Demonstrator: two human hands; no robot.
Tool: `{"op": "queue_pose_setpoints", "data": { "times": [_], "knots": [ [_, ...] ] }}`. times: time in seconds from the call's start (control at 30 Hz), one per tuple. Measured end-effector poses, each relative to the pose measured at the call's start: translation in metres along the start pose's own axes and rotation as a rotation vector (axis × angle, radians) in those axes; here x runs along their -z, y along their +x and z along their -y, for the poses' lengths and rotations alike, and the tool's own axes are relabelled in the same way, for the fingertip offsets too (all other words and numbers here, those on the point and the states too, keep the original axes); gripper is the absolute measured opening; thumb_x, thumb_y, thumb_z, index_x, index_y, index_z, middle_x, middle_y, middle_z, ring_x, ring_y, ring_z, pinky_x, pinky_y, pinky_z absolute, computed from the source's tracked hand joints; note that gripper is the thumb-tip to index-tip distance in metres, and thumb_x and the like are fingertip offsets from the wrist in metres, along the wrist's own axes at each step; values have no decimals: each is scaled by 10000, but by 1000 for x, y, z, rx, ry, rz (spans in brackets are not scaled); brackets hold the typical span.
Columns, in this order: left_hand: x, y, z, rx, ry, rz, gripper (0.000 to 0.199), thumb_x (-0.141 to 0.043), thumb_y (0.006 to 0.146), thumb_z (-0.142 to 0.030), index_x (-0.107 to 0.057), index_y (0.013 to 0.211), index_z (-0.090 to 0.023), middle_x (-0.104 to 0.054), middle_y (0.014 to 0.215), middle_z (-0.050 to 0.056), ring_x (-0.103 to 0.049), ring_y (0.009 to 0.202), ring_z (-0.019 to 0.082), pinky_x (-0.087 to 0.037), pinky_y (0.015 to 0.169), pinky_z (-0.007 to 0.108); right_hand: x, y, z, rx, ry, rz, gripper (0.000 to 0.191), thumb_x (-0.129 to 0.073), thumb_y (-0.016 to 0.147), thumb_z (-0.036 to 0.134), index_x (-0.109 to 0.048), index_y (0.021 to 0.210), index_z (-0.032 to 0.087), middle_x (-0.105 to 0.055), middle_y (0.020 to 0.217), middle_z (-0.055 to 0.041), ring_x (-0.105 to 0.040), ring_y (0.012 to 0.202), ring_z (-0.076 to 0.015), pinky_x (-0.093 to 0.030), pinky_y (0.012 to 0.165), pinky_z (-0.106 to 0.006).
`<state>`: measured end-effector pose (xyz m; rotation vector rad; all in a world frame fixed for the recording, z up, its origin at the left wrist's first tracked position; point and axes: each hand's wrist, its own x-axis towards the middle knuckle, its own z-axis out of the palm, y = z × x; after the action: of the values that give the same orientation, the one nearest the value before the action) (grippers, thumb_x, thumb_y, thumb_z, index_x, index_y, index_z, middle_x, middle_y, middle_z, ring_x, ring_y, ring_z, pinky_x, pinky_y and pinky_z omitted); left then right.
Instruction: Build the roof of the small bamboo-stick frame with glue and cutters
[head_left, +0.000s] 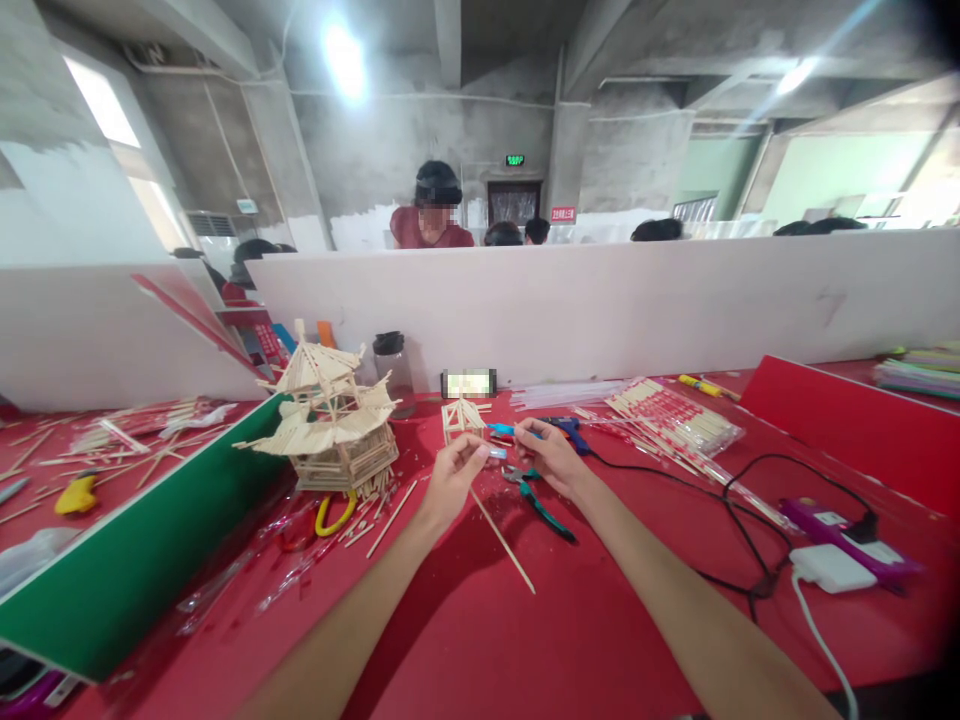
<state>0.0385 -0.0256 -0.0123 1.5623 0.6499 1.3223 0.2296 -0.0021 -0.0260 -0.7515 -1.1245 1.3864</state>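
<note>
Basically, left hand (453,482) is pinching a small pale piece (497,454) and right hand (553,456) is finger-gripping a blue item (501,430), both near the small stick frame (463,412), probably light, stiff, best held by the ends.

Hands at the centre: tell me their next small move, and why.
Perhaps bring the small blue item in the right hand toward the pale-blue piece in the left hand: the two are close but look apart, and each is pinched at the fingertips. Exactly what they are is too small to tell.
</note>
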Motion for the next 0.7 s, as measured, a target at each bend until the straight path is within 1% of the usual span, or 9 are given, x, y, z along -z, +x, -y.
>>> {"op": "queue_pose_setpoints", "data": {
  "times": [0.1, 0.2, 0.3, 0.37, 0.43, 0.5, 0.57, 0.6, 0.7],
  "knots": [
    [7, 3, 0, 1, -52, -13, 292, -693, 861, -437, -669, 842, -146, -695, 806, 41, -650, 760, 149, -519, 771, 268, 3, 2, 2, 8, 8, -34, 393, -877, 625, 480, -621, 726, 200, -553, 603, 53, -463, 527, -75, -362, 498, -204],
    [13, 7, 2, -1, -188, -49, 248, -718, 851, -395, -665, 839, -154, -699, 811, 31, -643, 740, 126, -516, 743, 239, 5, 3, 4, 4, 14, -62, 405, -887, 606, 475, -619, 734, 199, -558, 606, 54, -470, 538, -79, -361, 505, -206],
    [16, 9, -1, 29, -343, -107, 238, -771, 801, -373, -656, 829, -166, -700, 819, 20, -657, 746, 123, -527, 757, 241, 8, 4, 5, 4, 9, -62, 402, -879, 618, 474, -616, 747, 200, -572, 615, 49, -475, 542, -83, -350, 505, -209],
    [19, 11, -6, 44, -408, -160, 246, -793, 775, -367, -646, 829, -177, -696, 820, 11, -665, 756, 126, -535, 786, 255, 10, 4, 6, 10, -13, -52, 390, -873, 631, 469, -621, 760, 200, -576, 619, 49, -475, 543, -84, -351, 514, -212],
    [23, 13, -10, 29, -434, -214, 248, -794, 770, -368, -637, 835, -187, -690, 827, 4, -664, 764, 124, -533, 803, 261, 12, 4, 6, 23, -49, -45, 377, -864, 643, 468, -630, 771, 201, -578, 615, 49, -471, 540, -87, -356, 526, -220],
    [31, 14, -13, -6, -410, -234, 250, -777, 782, -387, -628, 831, -192, -680, 824, 2, -653, 757, 124, -525, 789, 258, 16, 4, 6, 36, -88, -45, 370, -859, 647, 463, -637, 782, 201, -579, 609, 51, -465, 535, -90, -357, 534, -230],
    [39, 15, -15, -25, -287, -182, 254, -750, 804, -411, -633, 833, -188, -673, 810, 10, -636, 736, 132, -512, 756, 256, 19, 5, 7, 47, -123, -59, 371, -860, 642, 455, -643, 800, 199, -583, 612, 52, -463, 534, -93, -358, 540, -238],
    [42, 15, -16, -23, -181, -125, 258, -736, 814, -421, -646, 841, -181, -677, 818, 23, -630, 737, 140, -503, 742, 256, 21, 6, 8, 53, -141, -69, 374, -862, 638, 449, -645, 809, 198, -589, 619, 51, -465, 537, -95, -362, 546, -242],
    [48, 13, -17, 8, 176, 114, 289, -647, 875, -448, -681, 875, -160, -693, 862, 64, -622, 777, 172, -481, 739, 271, 27, 9, 8, 98, -209, -119, 371, -851, 641, 449, -622, 783, 194, -603, 649, 44, -488, 562, -105, -391, 581, -256]
  ]
}}
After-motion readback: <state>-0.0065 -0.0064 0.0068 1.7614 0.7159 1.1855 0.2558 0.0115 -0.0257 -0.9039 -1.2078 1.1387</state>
